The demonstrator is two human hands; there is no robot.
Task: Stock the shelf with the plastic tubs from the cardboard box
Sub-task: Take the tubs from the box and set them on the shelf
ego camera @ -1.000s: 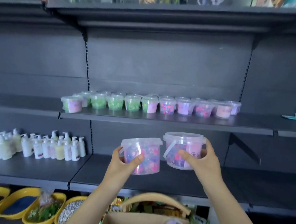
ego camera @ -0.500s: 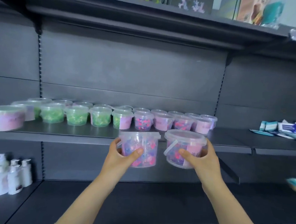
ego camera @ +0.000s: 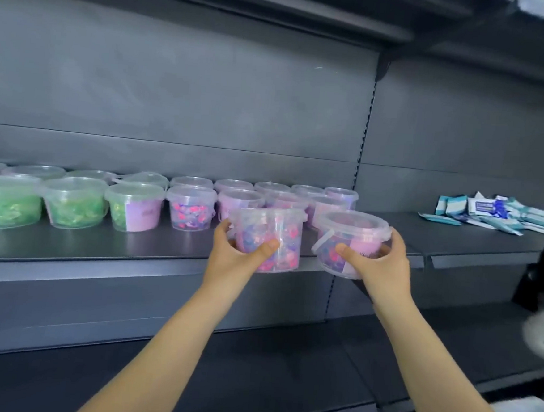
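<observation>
Two hands are up, and each one holds one tub, so there are two held tubs in all. The left hand [ego camera: 238, 255] grips a clear round plastic tub [ego camera: 272, 234] full of pink and blue bits. The thumb is on the front and the fingers curl round the far side. This tub stands straight, lid up and bottom down. The right hand [ego camera: 379, 264] grips a second clear tub [ego camera: 356, 231] with a pink label, thumb on the front too. This one tips a little toward the camera, so the top of its lid shows, and a thin handle hangs down its left side. The two tubs are in the air side by side, close but apart, just in front of the front edge of the dark grey metal shelf [ego camera: 100, 248].

On that shelf, from the left, the front row has three clear tubs of green bits [ego camera: 74, 206] — the third has a purple label. Next come the clear tubs of pink bits [ego camera: 191, 211]. Two show fully, and more are partly hidden behind the held ones. A back row runs behind, and it is too hidden to count. All stand lid up.

Far right lies a loose pile of blue and white flat packs [ego camera: 495, 215], too jumbled to count.
</observation>
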